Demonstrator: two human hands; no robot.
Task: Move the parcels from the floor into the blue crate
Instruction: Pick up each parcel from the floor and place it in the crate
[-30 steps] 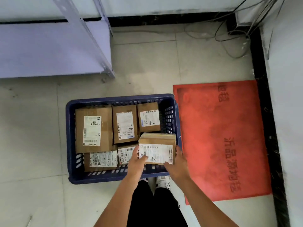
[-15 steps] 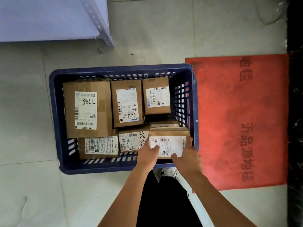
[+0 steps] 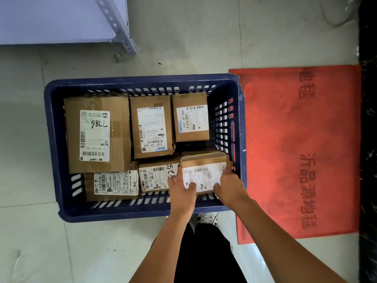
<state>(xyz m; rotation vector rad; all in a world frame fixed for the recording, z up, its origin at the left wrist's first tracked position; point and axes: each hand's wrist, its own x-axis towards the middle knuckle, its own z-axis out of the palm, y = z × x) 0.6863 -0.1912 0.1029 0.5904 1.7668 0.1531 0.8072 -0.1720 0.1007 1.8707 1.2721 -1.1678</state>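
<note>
A metal shelf leg (image 3: pixel 116 25) stands on the tiled floor (image 3: pixel 24 231) at far left. Nearer, the blue crate (image 3: pixel 53 139) holds cardboard parcels: the large parcel (image 3: pixel 98 133) marked "7786" at its left, two smaller ones (image 3: pixel 153 127) beside it along the far wall, two more (image 3: pixel 116 182) along the near wall. In the crate's near right corner both hands grip one small parcel (image 3: pixel 204 170) — the left hand (image 3: pixel 180 186) curled on its near left edge, the right hand (image 3: pixel 229 184) clasped on its right side, fingers against the crate wall. Whether the parcel rests on the one below cannot be told. A red mat (image 3: pixel 295 139) lies just right of the crate.
</note>
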